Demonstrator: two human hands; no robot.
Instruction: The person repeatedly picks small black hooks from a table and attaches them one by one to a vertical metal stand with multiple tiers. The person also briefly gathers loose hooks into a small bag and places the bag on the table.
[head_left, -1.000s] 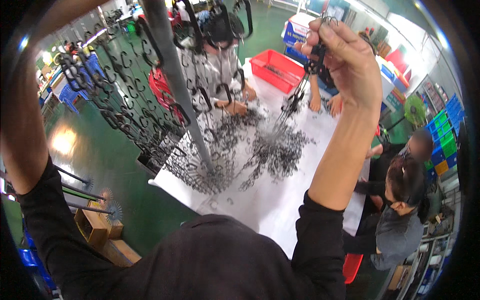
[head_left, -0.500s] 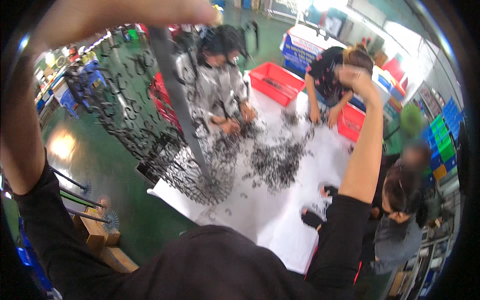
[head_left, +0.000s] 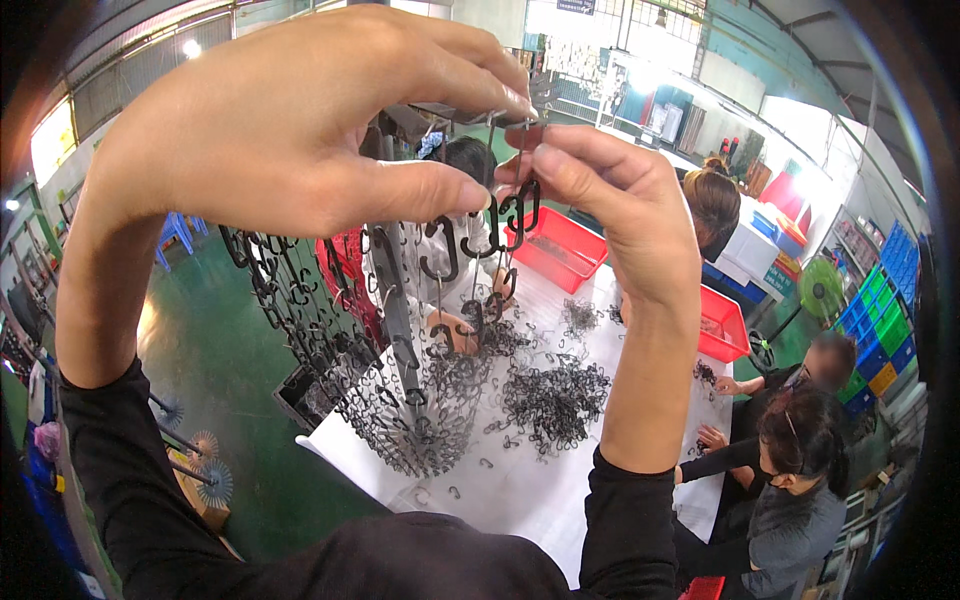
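Observation:
Both my hands are raised at the top of a tall rack with a grey post (head_left: 393,290). Strings of black C-shaped hooks (head_left: 440,250) hang from it, linked one below another. My left hand (head_left: 290,130) curls over the rack's top, its fingertips on the upper edge and its thumb against a thin hanging wire. Facing it, my right hand (head_left: 640,200) pinches the top of a string between thumb and fingers, with a black hook (head_left: 532,203) just below. The fingers partly hide the exact grip.
Below is a white-covered table (head_left: 540,500) with a loose pile of black hooks (head_left: 555,400). Red trays (head_left: 560,250) stand at its far side. Several people work around it, one with a grey shirt (head_left: 795,525) at right. Wire brush wheels (head_left: 213,480) are at lower left.
My right hand has come in from the right to the rack's top, close to my left hand. My left hand has moved lower and right in view. The view has tilted up.

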